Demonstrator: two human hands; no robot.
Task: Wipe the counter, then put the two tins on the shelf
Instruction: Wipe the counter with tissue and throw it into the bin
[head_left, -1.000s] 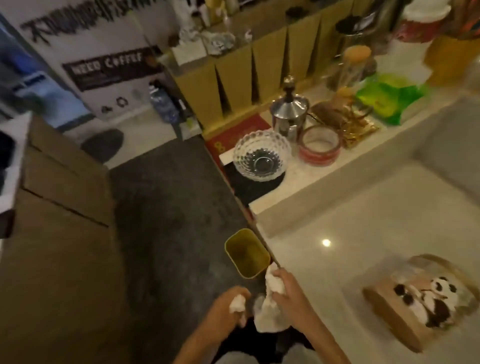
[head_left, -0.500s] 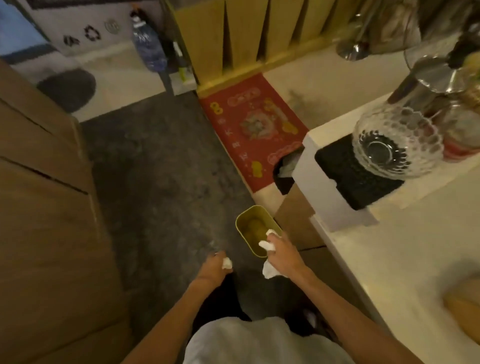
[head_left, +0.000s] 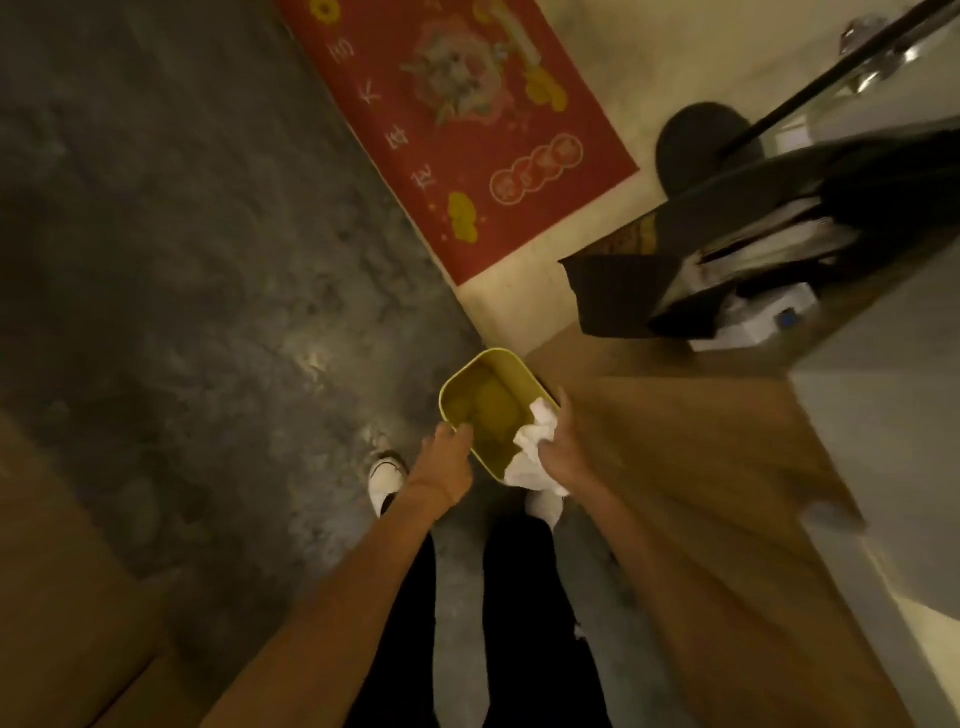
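Hands over a small yellow bin (head_left: 485, 410) on the floor, view straight down. Bin: rounded-rectangular mouth, thin pale-yellow rim, olive-yellow inner walls, standing upright just beside the wooden cabinet front (head_left: 691, 467) at its 3 o'clock side. Contents hard to read in the dim light; a darker lump shape shows at the bottom, cannot tell what it is.

Right hand (head_left: 566, 447) at the bin's 4 o'clock edge, fingers clenched round a crumpled white cloth or paper towel (head_left: 535, 441). Wad is wrinkled, bright white, partly over the bin mouth, its lower end hanging outside the rim below the hand.

Left hand (head_left: 447, 457) at the bin's 7 o'clock edge, fingertips curled at the rim. Whether it pinches anything: cannot tell, fingers folded inward and blurred.

Both forearms bare, reaching from 6 o'clock. Dark trousers and white shoes (head_left: 387, 480) below the hands, on dark grey mottled floor (head_left: 182, 260).

Red mat (head_left: 467, 130) with gold and white printed figures lies at 12 o'clock from the bin, on pale flooring. Dark open-topped basket (head_left: 613, 291) at 2 o'clock, sitting in the cabinet's open compartment, with dark flat items and a white box beside it. Tins and counter top not visible in this view.
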